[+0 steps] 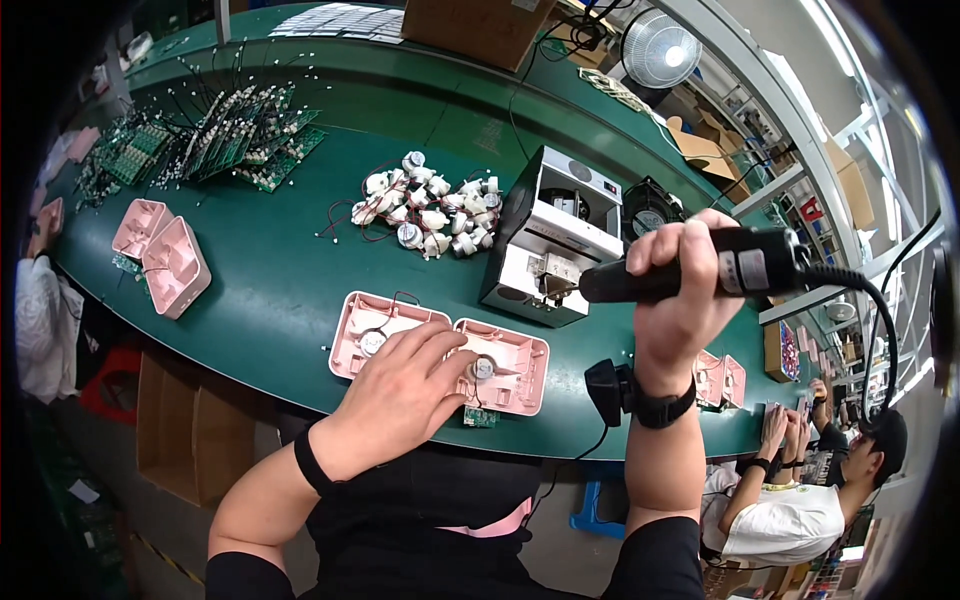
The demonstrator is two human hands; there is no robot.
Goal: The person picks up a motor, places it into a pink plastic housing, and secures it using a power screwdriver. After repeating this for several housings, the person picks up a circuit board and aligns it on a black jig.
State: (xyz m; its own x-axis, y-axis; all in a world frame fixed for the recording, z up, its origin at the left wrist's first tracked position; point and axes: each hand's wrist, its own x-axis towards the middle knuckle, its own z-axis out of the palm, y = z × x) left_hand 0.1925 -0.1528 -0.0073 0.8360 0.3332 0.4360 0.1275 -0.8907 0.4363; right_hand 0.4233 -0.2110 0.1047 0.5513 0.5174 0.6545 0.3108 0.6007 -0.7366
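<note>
Green workbench point(270, 290) sweeping right across the room, and near its front edge, straight before the worker, sits an open pink housing point(522, 385), its 2 halves side by side, hollows facing up. Left hand point(400, 385) is on it, palm down, fingers bent and slightly parted, reaching over both halves; whether it pinches anything underneath cannot be told. 2 round metal-faced parts show inside, 1 per half: the left round part point(373, 342) beside the knuckles, the right round part point(482, 368) just by the fingertips. And a small circuit board point(481, 417) at the near rim of the right half!

Up on the other side, the right hand point(690, 285) is wrapped firmly around a black power screwdriver point(612, 284), held nearly level, cable trailing right, nose pointing left at the front of a black-and-white machine point(575, 235); contact there is too small to call.

Left of that machine, a heap of white motors point(435, 210) tangled in thin wires. Farther left, wired green circuit boards point(245, 130) pile up, with another pink housing point(178, 268) lying open below them. Top right, a round fan point(660, 48); lower right, a co-worker in a white shirt point(785, 525) at the same bench.
</note>
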